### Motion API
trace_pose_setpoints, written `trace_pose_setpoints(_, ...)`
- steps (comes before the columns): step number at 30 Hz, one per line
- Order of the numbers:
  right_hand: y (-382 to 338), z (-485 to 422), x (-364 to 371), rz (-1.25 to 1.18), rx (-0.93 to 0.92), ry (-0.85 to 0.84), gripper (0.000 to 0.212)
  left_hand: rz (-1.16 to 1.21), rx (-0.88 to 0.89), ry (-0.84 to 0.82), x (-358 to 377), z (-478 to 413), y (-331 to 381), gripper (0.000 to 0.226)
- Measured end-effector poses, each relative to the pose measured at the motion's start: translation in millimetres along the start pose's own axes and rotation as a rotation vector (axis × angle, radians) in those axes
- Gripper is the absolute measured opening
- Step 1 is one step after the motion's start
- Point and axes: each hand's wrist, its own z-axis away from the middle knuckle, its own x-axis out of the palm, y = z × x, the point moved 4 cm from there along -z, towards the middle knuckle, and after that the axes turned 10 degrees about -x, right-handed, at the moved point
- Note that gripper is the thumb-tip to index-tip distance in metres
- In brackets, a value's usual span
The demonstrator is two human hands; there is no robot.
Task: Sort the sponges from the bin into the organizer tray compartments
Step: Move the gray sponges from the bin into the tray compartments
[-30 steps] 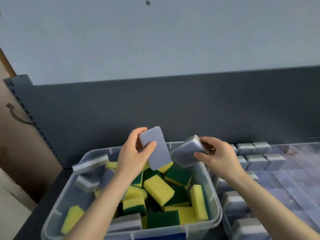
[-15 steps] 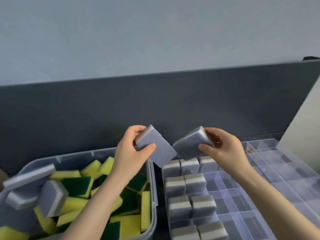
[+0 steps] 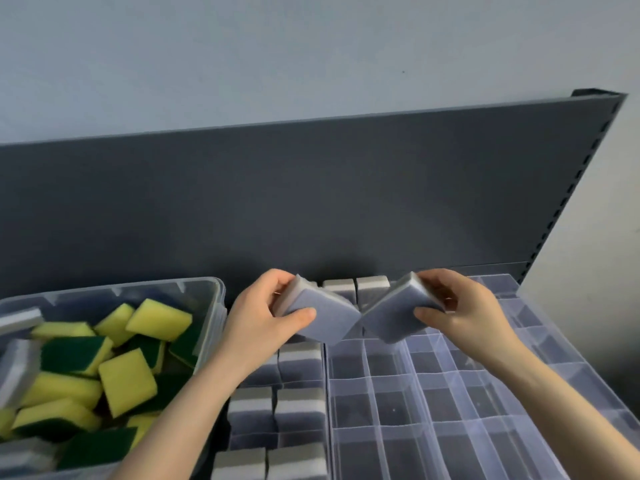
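Observation:
My left hand (image 3: 263, 317) grips a grey sponge (image 3: 329, 318) with thumb on its face, held above the left part of the clear organizer tray (image 3: 450, 393). My right hand (image 3: 464, 306) grips a second grey sponge (image 3: 391, 317) beside it; the two sponges nearly touch at their lower corners. Both hang tilted over the tray's upper compartments. The clear bin (image 3: 211, 299) at the left holds several yellow-and-green sponges (image 3: 128, 379) and a few grey ones (image 3: 15, 368). Grey sponges (image 3: 299, 407) stand in the tray's left columns and its back row (image 3: 372, 285).
A dark grey shelf back panel (image 3: 311, 202) rises right behind the bin and tray. Its perforated upright (image 3: 571, 202) slants down at the right. The tray's middle and right compartments (image 3: 502, 410) hold nothing visible.
Both hands carried their grey sponges rightward from above the bin to over the tray and lowered them. The view has swung right, so the tray now fills the lower right.

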Motion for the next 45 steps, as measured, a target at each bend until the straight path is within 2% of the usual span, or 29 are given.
trace_pose_setpoints(8,41,16,10,-0.077,0.098,-0.058,0.040,-0.102,-0.055,-0.054,34,5,-6,0.032)
trace_pose_setpoints(16,46,26,23,-0.038,0.173,-0.078,0.039,-0.387,0.075,-0.192,55,1,3,0.033)
trace_pose_setpoints(27,30,26,32,0.235,0.041,-0.230,0.044,-0.643,0.169,-0.325,68,-3,8,0.026)
trace_pose_setpoints(35,11,10,40,0.322,-0.026,-0.369,0.045,-0.868,0.210,-0.420,84,-11,25,0.024)
trace_pose_setpoints(38,14,7,53,0.342,-0.045,-0.416,0.043,-0.987,0.215,-0.456,95,-12,20,0.007)
trace_pose_setpoints(39,16,9,59,0.335,-0.039,-0.433,0.042,-1.007,0.195,-0.469,99,-11,14,0.012)
trace_pose_setpoints(42,21,18,82,0.342,-0.003,-0.472,0.038,-1.002,0.160,-0.440,102,-10,0,0.019)
trace_pose_setpoints(45,25,15,82,0.339,-0.006,-0.436,0.040,-0.991,0.143,-0.387,105,-9,3,0.012)
